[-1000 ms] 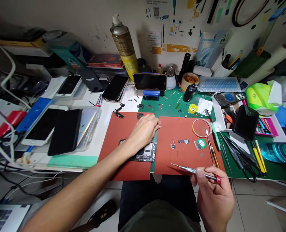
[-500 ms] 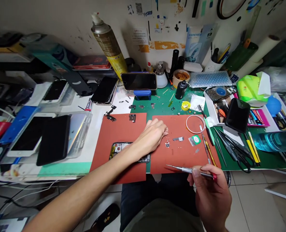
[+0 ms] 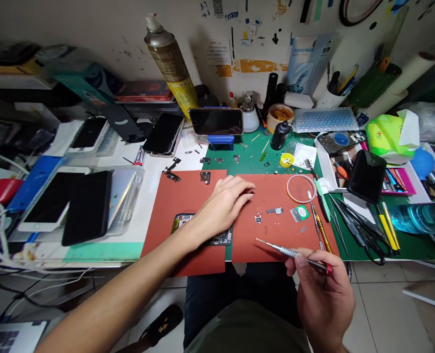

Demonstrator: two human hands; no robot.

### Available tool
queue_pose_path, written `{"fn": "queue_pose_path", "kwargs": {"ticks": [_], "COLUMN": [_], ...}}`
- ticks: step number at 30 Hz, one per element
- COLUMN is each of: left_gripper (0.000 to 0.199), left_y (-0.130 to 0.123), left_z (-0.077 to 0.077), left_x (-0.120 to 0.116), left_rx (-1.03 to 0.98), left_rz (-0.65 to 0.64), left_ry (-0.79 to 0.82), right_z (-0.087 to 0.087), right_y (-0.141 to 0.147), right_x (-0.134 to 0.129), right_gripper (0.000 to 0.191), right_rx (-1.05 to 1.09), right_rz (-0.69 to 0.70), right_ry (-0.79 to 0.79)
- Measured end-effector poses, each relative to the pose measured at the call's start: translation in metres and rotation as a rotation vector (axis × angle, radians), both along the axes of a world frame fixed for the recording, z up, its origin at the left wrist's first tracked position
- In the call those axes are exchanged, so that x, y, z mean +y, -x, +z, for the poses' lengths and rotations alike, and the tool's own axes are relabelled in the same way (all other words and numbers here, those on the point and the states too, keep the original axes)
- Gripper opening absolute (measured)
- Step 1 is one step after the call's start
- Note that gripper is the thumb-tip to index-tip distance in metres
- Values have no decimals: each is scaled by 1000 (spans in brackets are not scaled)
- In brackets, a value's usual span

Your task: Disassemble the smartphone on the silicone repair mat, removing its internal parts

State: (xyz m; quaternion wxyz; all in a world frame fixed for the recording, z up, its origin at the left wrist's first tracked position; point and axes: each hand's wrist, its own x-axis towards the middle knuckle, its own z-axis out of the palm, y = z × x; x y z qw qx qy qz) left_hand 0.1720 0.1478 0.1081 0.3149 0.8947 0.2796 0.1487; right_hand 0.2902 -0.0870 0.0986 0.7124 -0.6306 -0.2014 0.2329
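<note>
My left hand [image 3: 227,203] reaches over the opened phone body [image 3: 222,238], hiding much of it. Its fingertips point right over the red mat [image 3: 247,245], thumb and fingers parted with nothing visible between them. At the lower right, my right hand [image 3: 322,294] holds a silver screwdriver with a red end [image 3: 291,252], its thin tip pointing left above the mat's front edge. A small metal bracket [image 3: 275,211] and a tiny part [image 3: 258,219] lie on the mat, right of my left hand. Near them is a green round sticker [image 3: 300,213].
A phone [image 3: 216,121] rests on a blue stand at the back. A clear ring [image 3: 301,189], gold screwdriver [image 3: 322,228], black scissors [image 3: 372,245] and water bottle [image 3: 421,216] are at the right. Several phones, including a black one [image 3: 87,208], lie left.
The fingers of my left hand have spread from a closed curl. The screwdriver in my right hand is tilted a little more, tip up. The whole view has shifted slightly.
</note>
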Motion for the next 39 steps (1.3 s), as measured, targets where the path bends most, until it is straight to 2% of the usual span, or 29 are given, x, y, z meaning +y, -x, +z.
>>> {"fn": "queue_pose_path", "kwargs": {"ticks": [3, 6, 8, 11, 13, 16, 18, 20, 22, 24, 25, 27, 31, 35, 39], "left_gripper": [22, 24, 47, 41, 43, 46, 39, 25, 12, 13, 15, 16, 12, 24, 29], "left_y": [31, 59, 69, 76, 82, 102, 120, 135, 145, 149, 150, 150, 151, 152, 151], "left_z": [21, 27, 19, -1, -13, -23, -24, -25, -28, -33, -37, -42, -49, -50, -51], "left_x": [-25, -71, -107, -152, -168, -169, -160, -147, -134, -123, -119, -112, -104, -101, -100], "left_rx": [-87, -154, -290, -538, -699, -757, -592, -405, -288, -218, -187, -128, -51, -68, -110], "left_rz": [88, -12, 26, 195, 386, 677, 726, 653, 536, 447, 422, 397, 345, 289, 297], "left_ry": [153, 471, 707, 970, 1025, 858, 652, 367, 4, -314, -415, -494, -526, -582, -592], "right_z": [5, 4, -3, -16, -18, -11, -5, -1, 0, 0, 0, 2, 7, 10, 11], "right_y": [2, 19, 38, 64, 68, 53, 39, 29, 26, 28, 30, 34, 38, 40, 41], "right_x": [7, 13, 13, 6, 4, 18, 38, 59, 76, 87, 91, 95, 99, 105, 111], "right_gripper": [20, 20, 20, 20, 14, 9, 13, 18, 21, 22, 22, 22, 23, 21, 19], "right_rx": [158, 348, 387, 295, 138, -233, -431, -556, -664, -750, -776, -804, -837, -862, -824], "right_rz": [15, 167, 302, 459, 532, 621, 669, 744, 821, 866, 881, 905, 939, 950, 946], "right_ry": [-52, -72, -45, 62, 151, 248, 311, 384, 451, 509, 536, 582, 639, 671, 716]}}
